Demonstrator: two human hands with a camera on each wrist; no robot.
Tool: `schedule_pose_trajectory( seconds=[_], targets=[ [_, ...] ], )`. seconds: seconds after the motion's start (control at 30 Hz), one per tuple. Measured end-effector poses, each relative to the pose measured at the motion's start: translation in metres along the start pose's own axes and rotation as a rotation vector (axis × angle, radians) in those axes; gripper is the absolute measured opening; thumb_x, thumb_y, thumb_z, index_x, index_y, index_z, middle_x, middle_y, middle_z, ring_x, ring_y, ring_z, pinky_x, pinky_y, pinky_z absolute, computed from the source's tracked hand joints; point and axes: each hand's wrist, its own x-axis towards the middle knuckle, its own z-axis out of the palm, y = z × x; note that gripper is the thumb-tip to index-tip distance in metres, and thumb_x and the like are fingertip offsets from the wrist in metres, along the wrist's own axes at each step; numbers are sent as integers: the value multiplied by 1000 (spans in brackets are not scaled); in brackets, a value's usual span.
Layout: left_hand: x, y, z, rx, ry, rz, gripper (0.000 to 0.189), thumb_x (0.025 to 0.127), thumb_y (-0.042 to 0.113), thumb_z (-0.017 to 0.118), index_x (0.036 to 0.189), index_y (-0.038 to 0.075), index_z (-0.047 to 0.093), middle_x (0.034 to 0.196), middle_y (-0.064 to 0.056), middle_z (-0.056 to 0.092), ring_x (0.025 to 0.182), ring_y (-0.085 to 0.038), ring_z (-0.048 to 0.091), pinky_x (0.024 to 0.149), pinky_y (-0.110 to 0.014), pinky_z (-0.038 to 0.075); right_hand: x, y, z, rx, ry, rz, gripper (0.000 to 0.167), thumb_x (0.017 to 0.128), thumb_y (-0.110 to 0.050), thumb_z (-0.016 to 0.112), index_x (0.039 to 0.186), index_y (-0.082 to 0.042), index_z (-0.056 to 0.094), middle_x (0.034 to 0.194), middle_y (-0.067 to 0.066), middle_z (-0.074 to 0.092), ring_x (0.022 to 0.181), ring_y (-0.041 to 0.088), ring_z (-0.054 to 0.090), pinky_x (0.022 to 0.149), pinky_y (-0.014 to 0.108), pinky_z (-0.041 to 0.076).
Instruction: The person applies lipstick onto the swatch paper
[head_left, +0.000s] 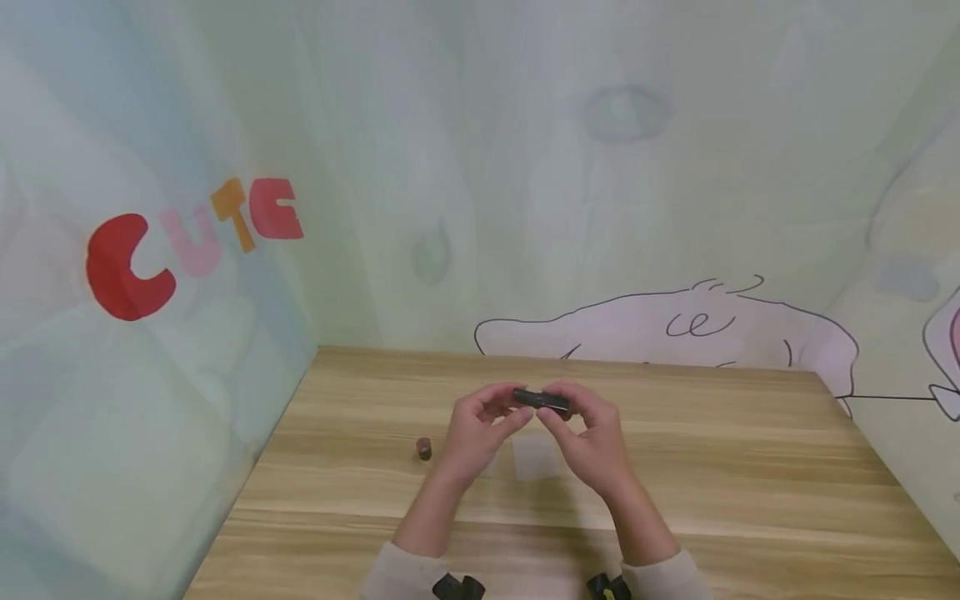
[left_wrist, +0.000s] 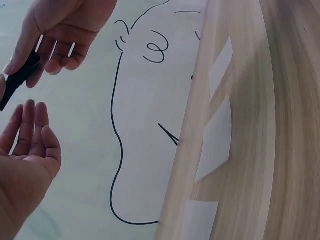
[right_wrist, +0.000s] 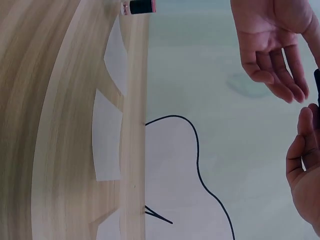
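Observation:
Both hands meet in front of the person, over the wooden table, and hold a short, dark, glossy black tube (head_left: 542,401) level between them. My left hand (head_left: 476,429) pinches its left end with thumb and fingers, and my right hand (head_left: 592,437) pinches the right end. In the left wrist view the black tube (left_wrist: 21,80) shows between the right hand (left_wrist: 62,30) above and the left hand (left_wrist: 27,170) below. Only a sliver of it shows at the right wrist view's edge. What kind of tube it is, I cannot tell.
On the table (head_left: 712,483), left of the hands, stands a small dark cylinder (head_left: 423,449); the right wrist view shows this cylinder (right_wrist: 139,6) with a pink rim. White paper pieces (right_wrist: 107,137) lie in a row beneath the hands. Painted walls (head_left: 465,167) border the table.

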Motion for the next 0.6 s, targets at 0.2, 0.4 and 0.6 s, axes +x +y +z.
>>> schedule_pose_trajectory(
  seconds=[0.2, 0.4, 0.6],
  targets=[
    [-3, 1, 5, -73, 6, -8, 28, 93, 5, 72, 119, -5, 67, 104, -7, 69, 96, -16, 65, 90, -28, 53, -6, 2, 9, 5, 14, -40, 27, 84, 12, 75, 106, -2, 71, 93, 10, 73, 75, 12, 62, 70, 23, 50],
    [-5, 2, 10, -122, 31, 0, 23, 94, 8, 72, 112, -6, 69, 104, -8, 71, 99, -18, 68, 90, -29, 55, -9, 2, 13, 56, 11, -27, 27, 85, 12, 73, 108, 0, 70, 87, 14, 71, 69, 12, 61, 64, 23, 51],
    [-1, 8, 11, -136, 72, 63, 21, 91, 7, 75, 106, -7, 71, 100, -5, 73, 96, -19, 69, 87, -29, 57, -2, 0, 15, 87, 10, -15, 25, 83, 19, 69, 106, 9, 67, 83, 20, 69, 65, 12, 62, 65, 22, 52]
  ],
)
